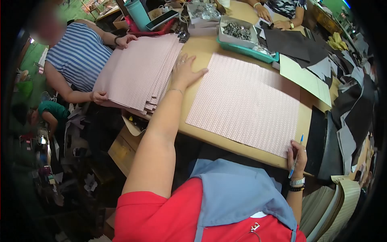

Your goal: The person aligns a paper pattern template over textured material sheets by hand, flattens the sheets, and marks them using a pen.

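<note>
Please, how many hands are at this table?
6: the person's left hand between a stack and a sheet; right hand with pen; two hands of a striped-top co-worker at the stack; two more hands of a farther co-worker. Others may be hidden.

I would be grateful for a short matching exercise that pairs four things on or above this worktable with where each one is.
1. pen
2. stack of pink sheets
3. box of metal parts
4. phone

A. beside the teal tumbler
B. in the right hand
C. on the green tray
D. at the hands of the co-worker in stripes

Pairs: 1-B, 2-D, 3-C, 4-A
</note>
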Motion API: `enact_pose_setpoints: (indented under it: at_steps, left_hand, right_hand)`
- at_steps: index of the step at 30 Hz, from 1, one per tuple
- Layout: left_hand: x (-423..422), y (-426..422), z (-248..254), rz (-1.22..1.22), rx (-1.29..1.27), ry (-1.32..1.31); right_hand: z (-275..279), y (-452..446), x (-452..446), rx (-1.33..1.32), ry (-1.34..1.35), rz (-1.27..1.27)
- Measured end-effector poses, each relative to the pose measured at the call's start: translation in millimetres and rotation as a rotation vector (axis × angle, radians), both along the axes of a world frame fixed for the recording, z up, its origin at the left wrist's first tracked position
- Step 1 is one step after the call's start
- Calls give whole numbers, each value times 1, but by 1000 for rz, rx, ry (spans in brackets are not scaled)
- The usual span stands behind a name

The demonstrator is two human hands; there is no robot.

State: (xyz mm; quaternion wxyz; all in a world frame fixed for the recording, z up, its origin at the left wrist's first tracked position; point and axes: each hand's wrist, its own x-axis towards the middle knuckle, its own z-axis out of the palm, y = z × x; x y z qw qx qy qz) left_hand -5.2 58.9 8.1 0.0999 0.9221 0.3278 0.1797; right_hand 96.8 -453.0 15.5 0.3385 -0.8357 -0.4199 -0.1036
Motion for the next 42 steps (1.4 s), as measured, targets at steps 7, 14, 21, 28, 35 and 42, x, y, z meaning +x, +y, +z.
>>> enact_pose_setpoints:
  at_steps: [7, 14, 21, 28, 35, 42]
  left_hand:
    - [-2, -3, 5, -2, -47, 2]
    - [-1, -2, -2, 17, -27, -1]
    - [-1, -4, -2, 25, 5, 11]
    - [-3, -5, -5, 21, -12, -11]
    - [-1, 0, -2, 7, -19, -5]
    - [-1, 0, 2, 7, -65, 33]
  right_hand:
    - [2, 4, -3, 4, -11, -52]
    - [0, 2, -3, -3, -1, -55]
    - [2, 4, -2, 26, -42, -28]
    - [4, 5, -6, 2, -66, -61]
    - [3, 4, -3, 2, 51, -111]
    - [6, 4, -2, 34, 36, -80]
